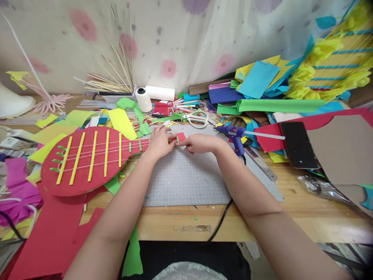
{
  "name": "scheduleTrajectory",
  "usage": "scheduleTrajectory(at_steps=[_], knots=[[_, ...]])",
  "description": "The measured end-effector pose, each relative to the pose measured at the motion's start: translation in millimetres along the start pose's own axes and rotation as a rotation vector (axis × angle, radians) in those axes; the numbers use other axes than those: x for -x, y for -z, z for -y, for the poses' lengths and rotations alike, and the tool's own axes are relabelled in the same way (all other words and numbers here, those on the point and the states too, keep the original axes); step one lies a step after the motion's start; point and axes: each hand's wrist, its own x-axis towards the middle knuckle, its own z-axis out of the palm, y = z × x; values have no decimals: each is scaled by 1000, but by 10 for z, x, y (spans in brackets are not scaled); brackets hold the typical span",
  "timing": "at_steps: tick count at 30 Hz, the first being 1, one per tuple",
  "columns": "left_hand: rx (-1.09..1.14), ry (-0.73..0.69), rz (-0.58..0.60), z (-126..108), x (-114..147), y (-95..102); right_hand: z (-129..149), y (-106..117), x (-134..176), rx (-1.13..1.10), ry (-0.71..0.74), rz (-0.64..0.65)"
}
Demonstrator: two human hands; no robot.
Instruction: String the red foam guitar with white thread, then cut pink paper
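The red lute spans left to centre frame, its neck passing beneath the left hand, fingers loosely spread, its tip by the right hand, index extended, others curled, either hand's grip unclear

red instrument, yellow strips, grey white-gridded mat

I log a phone (screen dark) at right; wooden sticks, back left; floral curtain hanging along the back.
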Motion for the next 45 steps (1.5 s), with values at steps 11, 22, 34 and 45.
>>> scheduleTrajectory(at_steps=[11, 22, 34, 45], knots=[[-3, 87, -5, -114, -6, 41, -121, 62, -40, -102, -247, -118], [-25, 75, -24, -90, 1, -17, -123, -9, -173, -48, -463, -459], [-5, 63, -32, -114, 8, 22, -253, -112, -296, -186, -398, -562], [34, 85, -42, -62, -16, -30, -392, -209, -414, -312, -336, -634]])
